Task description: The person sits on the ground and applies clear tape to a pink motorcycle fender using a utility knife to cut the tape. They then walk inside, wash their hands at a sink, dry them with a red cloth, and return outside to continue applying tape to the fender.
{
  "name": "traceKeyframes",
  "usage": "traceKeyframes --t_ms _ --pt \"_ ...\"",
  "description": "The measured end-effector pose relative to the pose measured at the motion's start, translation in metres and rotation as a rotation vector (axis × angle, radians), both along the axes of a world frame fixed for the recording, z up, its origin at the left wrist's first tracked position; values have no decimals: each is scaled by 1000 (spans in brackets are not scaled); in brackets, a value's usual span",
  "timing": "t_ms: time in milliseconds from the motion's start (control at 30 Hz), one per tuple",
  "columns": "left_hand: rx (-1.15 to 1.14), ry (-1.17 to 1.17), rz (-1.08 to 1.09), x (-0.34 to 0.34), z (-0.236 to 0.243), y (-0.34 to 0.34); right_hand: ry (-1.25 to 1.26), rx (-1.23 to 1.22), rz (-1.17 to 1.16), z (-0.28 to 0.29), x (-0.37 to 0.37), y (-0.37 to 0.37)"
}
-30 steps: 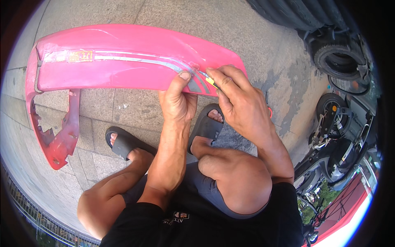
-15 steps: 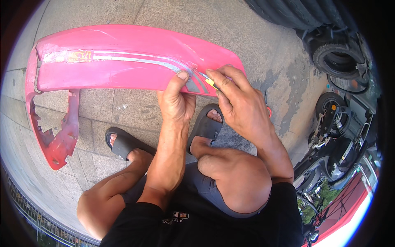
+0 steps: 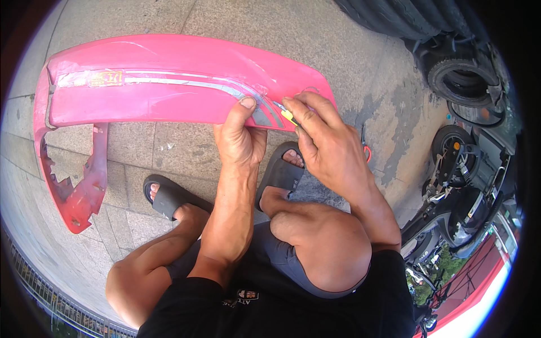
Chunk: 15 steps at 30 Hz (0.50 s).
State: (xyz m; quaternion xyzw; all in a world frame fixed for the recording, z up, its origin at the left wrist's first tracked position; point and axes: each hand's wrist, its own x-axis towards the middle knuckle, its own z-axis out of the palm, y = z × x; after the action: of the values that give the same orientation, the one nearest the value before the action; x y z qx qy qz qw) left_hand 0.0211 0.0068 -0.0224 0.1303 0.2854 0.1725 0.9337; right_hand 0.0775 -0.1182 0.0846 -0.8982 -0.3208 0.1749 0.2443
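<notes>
A long pink plastic vehicle panel (image 3: 163, 104) stretches across in front of me, its broken, jagged end hanging down at the left. Silver stripe decals (image 3: 186, 83) and a worn yellow-printed sticker (image 3: 106, 78) run along its face. My left hand (image 3: 241, 135) grips the lower edge, thumb on the front by the grey decal and fingers hidden behind. Between the thumb and fingers of my right hand (image 3: 332, 141) is a small yellow utility knife (image 3: 289, 116). Its thin tip points left at the curved stripes near the panel's right end; whether it touches cannot be made out.
Red-handled scissors (image 3: 367, 152) lie on the paved ground (image 3: 265, 22) beyond my right wrist. Old tyres (image 3: 462, 81) are piled at the upper right, with a black motorbike (image 3: 451, 219) below them. My sandalled feet (image 3: 174, 197) stand under the panel.
The panel and both hands have shifted very slightly left. More of the red-handled scissors shows beside my right wrist. Both grips stay the same.
</notes>
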Motion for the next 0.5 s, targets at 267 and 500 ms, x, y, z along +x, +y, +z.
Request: traceKeyframes --t_ms 267,500 --pt "-2 1 13 0 -2 -1 13 -9 4 -2 -1 -2" --pt "-16 16 17 0 -2 0 48 -29 -15 0 -2 -1"
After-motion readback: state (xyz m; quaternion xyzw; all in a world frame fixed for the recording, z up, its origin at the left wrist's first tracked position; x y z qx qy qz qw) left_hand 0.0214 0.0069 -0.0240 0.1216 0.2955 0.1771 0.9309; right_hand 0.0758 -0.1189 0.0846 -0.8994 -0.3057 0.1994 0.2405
